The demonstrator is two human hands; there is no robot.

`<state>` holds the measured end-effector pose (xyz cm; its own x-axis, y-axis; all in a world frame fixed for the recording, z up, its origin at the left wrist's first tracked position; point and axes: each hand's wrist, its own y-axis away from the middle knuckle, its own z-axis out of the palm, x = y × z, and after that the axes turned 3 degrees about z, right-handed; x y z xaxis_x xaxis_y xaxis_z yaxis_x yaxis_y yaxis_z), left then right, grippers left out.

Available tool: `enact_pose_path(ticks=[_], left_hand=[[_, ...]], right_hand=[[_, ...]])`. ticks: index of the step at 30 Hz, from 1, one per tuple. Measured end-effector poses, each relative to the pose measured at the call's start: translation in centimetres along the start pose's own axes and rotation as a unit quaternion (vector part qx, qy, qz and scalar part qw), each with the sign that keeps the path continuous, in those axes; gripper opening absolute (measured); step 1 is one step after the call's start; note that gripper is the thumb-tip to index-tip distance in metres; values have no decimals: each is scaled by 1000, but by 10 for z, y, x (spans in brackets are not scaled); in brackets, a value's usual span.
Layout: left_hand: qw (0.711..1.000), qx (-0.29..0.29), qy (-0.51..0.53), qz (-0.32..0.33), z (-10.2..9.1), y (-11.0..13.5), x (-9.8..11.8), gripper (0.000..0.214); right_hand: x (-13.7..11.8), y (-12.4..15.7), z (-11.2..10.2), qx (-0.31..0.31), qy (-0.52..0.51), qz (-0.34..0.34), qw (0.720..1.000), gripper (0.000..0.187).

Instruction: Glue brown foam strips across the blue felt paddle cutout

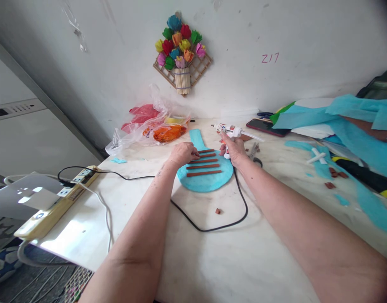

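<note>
A light-blue paddle-shaped piece (206,183) with a straight handle lies flat on the table, several brown strips (204,173) set across its round part in near-parallel rows. My left hand (183,154) is over its left edge, fingers closed at the left end of one of the upper strips; the fingertips are partly hidden. In my right hand (233,150) is a white hot glue gun (233,131), held above the right edge of the piece, nozzle toward the left. A clear glue stick (254,136) sticks out of its back. Scissors (258,162) lie just right of that hand.
The gun's black cord (209,230) loops across the table to a power strip (71,193) at left. Plastic bags (158,124) lie at the back. Blue sheets (354,111), a phone (269,127) and brown scraps (330,185) are at right. One brown bit (217,211) lies in front.
</note>
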<state>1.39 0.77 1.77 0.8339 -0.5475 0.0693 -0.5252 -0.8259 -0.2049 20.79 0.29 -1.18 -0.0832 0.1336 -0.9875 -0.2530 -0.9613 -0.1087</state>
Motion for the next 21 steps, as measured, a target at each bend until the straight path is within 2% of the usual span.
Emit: enact_pose_path(ticks=[11,21], left_hand=[[1000,3,6,19,3,-1,-4,20],[999,14,21,37,6,-1,-7,20]], right_hand=[[-1,0,2,-6,-2,-11,1000,35],[1,0,1,-56,117,-58,990,34]])
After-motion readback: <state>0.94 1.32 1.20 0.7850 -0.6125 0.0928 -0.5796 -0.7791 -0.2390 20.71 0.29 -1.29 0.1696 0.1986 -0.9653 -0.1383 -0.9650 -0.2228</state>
